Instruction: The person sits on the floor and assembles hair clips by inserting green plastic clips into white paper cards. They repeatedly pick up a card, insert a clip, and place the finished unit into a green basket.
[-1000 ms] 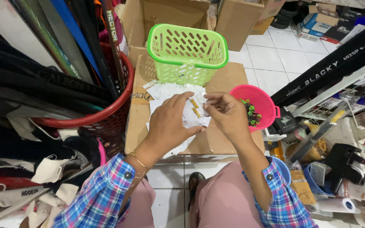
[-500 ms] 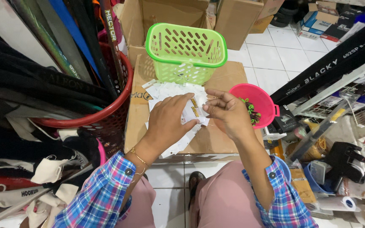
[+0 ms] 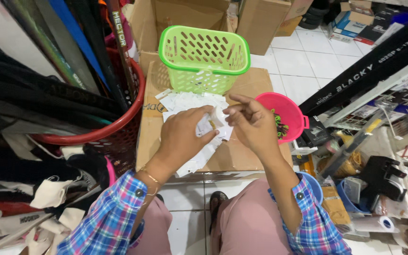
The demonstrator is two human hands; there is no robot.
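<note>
My left hand pinches a small white packet with a yellowish item inside, held above a flattened cardboard sheet. My right hand is right beside it, fingertips at the packet's right edge, index finger stretched out; I cannot tell whether it grips the packet. Beneath the hands lies a pile of small white packets. A lime green plastic basket stands behind them. To the right of my right hand sits a pink bowl with small dark pieces in it.
A red mesh bin full of long dark rods and bags stands at the left. Cardboard boxes stand at the back. At the right are a cluttered rack with packaged goods and a blue tub. White tiled floor lies beyond.
Both hands have drawn closer over the pile. The left hand now holds the white packet upright between the fingertips, and the right index finger has stretched out.
</note>
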